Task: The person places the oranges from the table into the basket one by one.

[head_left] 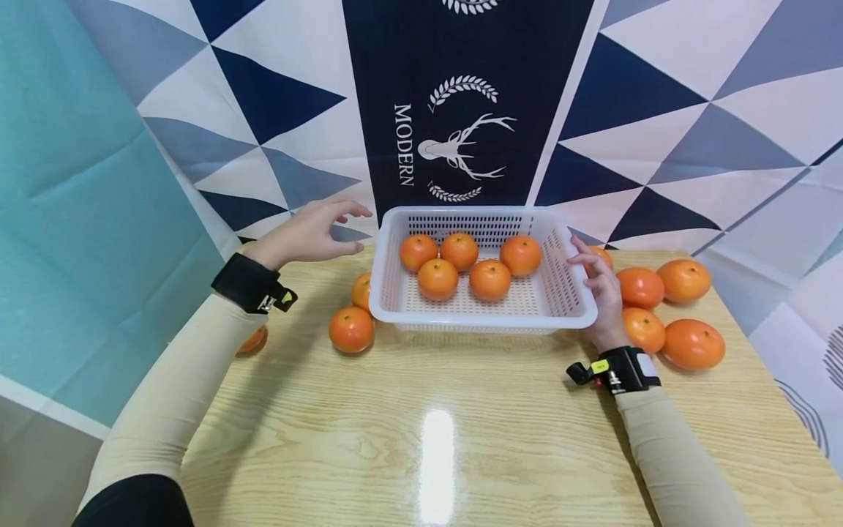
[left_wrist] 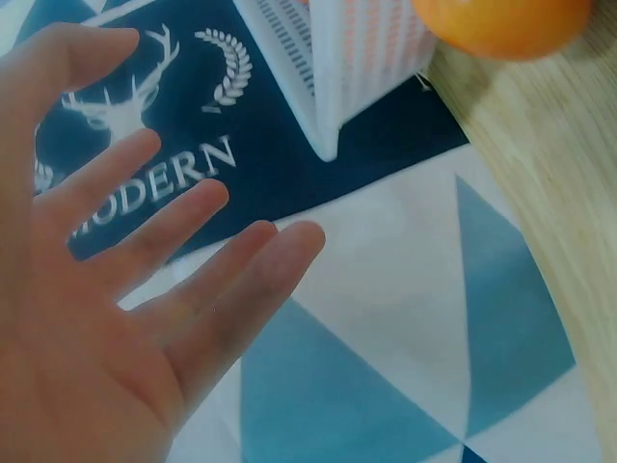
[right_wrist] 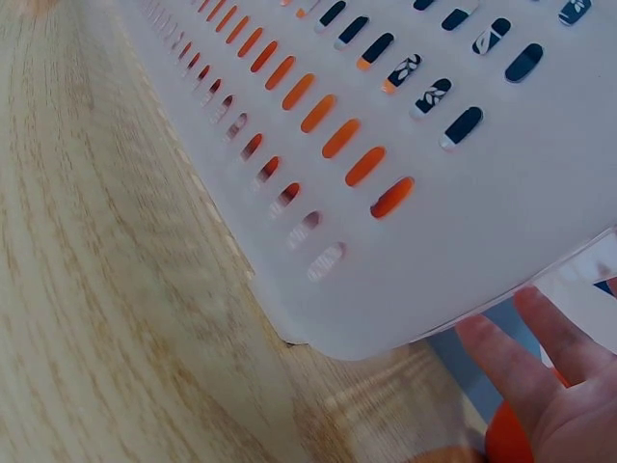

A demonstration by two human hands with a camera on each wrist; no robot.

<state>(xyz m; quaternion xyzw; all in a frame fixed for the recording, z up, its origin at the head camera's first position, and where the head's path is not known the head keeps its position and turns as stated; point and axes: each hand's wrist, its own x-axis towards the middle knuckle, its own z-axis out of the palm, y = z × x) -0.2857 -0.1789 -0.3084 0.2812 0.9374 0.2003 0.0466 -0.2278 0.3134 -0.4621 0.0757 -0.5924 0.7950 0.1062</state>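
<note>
Head view: white basket [head_left: 481,320] is holding five oranges [head_left: 489,280] (single layer); right hand [head_left: 602,296] touching its side, fingers mostly straight; left hand [head_left: 312,231] hovering empty, fingers apart.

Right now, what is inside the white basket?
Five orange fruits sit inside the white basket, resting on its perforated floor. The patches of floor directly beneath them are covered and cannot be seen.
</note>
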